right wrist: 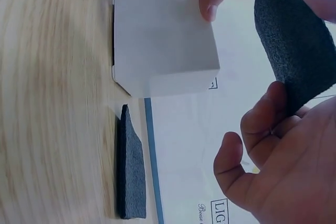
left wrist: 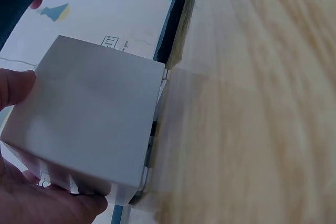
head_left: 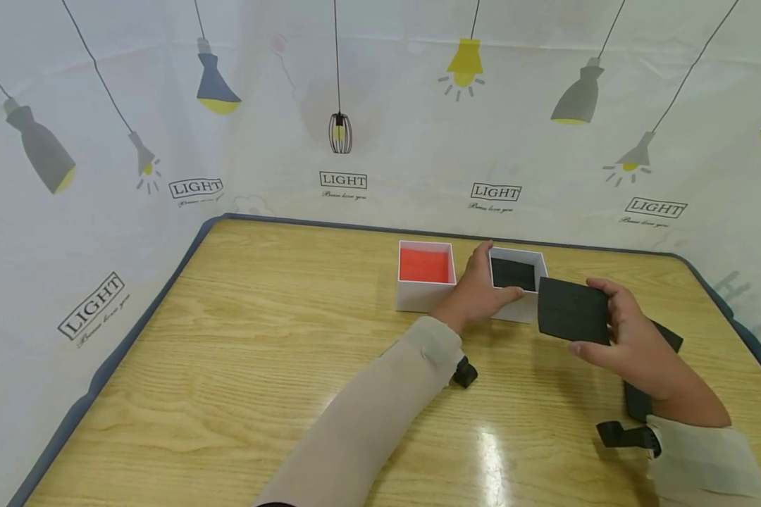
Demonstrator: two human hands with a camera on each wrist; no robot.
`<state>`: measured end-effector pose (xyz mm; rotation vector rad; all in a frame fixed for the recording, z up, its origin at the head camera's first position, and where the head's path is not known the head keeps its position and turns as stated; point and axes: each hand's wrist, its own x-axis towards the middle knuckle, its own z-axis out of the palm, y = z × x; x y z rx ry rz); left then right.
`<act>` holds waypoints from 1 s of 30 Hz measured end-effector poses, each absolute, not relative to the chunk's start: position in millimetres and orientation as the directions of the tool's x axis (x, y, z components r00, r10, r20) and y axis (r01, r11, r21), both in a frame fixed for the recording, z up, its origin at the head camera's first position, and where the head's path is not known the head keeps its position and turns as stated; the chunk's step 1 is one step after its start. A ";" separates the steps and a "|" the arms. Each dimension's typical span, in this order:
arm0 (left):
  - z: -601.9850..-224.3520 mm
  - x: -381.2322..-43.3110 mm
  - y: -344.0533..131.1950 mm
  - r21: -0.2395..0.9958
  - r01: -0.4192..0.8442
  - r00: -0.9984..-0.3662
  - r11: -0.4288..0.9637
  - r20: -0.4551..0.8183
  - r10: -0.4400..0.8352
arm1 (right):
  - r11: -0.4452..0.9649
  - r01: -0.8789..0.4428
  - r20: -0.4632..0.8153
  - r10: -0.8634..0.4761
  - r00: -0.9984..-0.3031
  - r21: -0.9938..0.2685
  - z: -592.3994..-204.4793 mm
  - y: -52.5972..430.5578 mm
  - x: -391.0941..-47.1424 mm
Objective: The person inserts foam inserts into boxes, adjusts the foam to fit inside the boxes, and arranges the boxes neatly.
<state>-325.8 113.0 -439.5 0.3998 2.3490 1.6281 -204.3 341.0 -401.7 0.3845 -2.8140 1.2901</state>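
Observation:
My left hand (head_left: 478,292) grips a small white open-topped box (head_left: 515,308), with the thumb over its near rim and the fingers along its left side. Inside that box lies a dark piece (head_left: 514,273). Just right of the box, my right hand (head_left: 640,348) pinches a dark felt-like square (head_left: 573,311) between thumb and fingers, held above the table and slightly bent in the right wrist view. To the left stands a second white box (head_left: 425,297) with a red sheet (head_left: 423,265) inside, close beside my left hand.
More dark felt-like pieces (head_left: 638,403) lie on the wood-grain table (head_left: 260,338), partly hidden under my right forearm. One thick dark piece (right wrist: 134,174) shows in the right wrist view. A curtain printed with lamps (head_left: 406,141) stands along the table's back and sides.

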 end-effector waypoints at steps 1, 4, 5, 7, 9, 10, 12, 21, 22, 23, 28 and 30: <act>-439.6 -325.8 113.1 0.939 0.078 -0.930 0.336 -0.053 0.364 | 0.619 -0.236 0.125 -0.218 -0.968 -0.749 -401.3 340.7 -204.6; -440.1 -326.2 113.3 0.938 0.075 -0.931 0.338 -0.055 0.362 | 0.603 -0.251 0.135 -0.232 -0.963 -0.757 -399.5 340.0 -206.2; -440.1 -326.3 113.2 0.938 0.076 -0.931 0.338 -0.055 0.362 | 0.598 -0.256 0.138 -0.236 -0.962 -0.760 -399.1 339.8 -207.0; -440.2 -326.9 113.1 0.938 0.076 -0.932 0.338 -0.054 0.359 | 0.595 -0.262 0.143 -0.240 -0.960 -0.760 -398.1 339.8 -208.8; -440.2 -327.4 112.9 0.939 0.078 -0.932 0.335 -0.051 0.359 | 0.593 -0.267 0.147 -0.243 -0.959 -0.760 -396.6 339.4 -210.2; -440.0 -327.5 112.8 0.939 0.078 -0.933 0.334 -0.050 0.357 | 0.592 -0.265 0.146 -0.242 -0.959 -0.761 -395.7 339.1 -210.8; -440.0 -327.9 112.8 0.940 0.077 -0.933 0.333 -0.049 0.356 | 0.587 -0.263 0.146 -0.241 -0.960 -0.766 -394.3 338.3 -211.8; -439.8 -326.6 113.2 0.941 0.074 -0.935 0.331 -0.050 0.352 | 0.583 -0.247 0.129 -0.236 -0.963 -0.774 -393.9 334.9 -216.2; -439.7 -326.4 113.1 0.940 0.075 -0.934 0.332 -0.050 0.353 | 0.582 -0.245 0.128 -0.235 -0.963 -0.775 -394.1 334.7 -216.8; -439.6 -326.1 112.9 0.940 0.077 -0.934 0.332 -0.048 0.353 | 0.581 -0.245 0.128 -0.235 -0.964 -0.776 -394.2 334.4 -217.4; -440.0 -325.4 113.4 0.941 0.078 -0.934 0.330 -0.047 0.355 | 0.586 -0.234 0.125 -0.221 -0.967 -0.776 -395.6 332.3 -220.0; -440.2 -325.2 113.8 0.941 0.076 -0.934 0.330 -0.049 0.355 | 0.595 -0.223 0.118 -0.211 -0.970 -0.772 -396.4 331.2 -221.4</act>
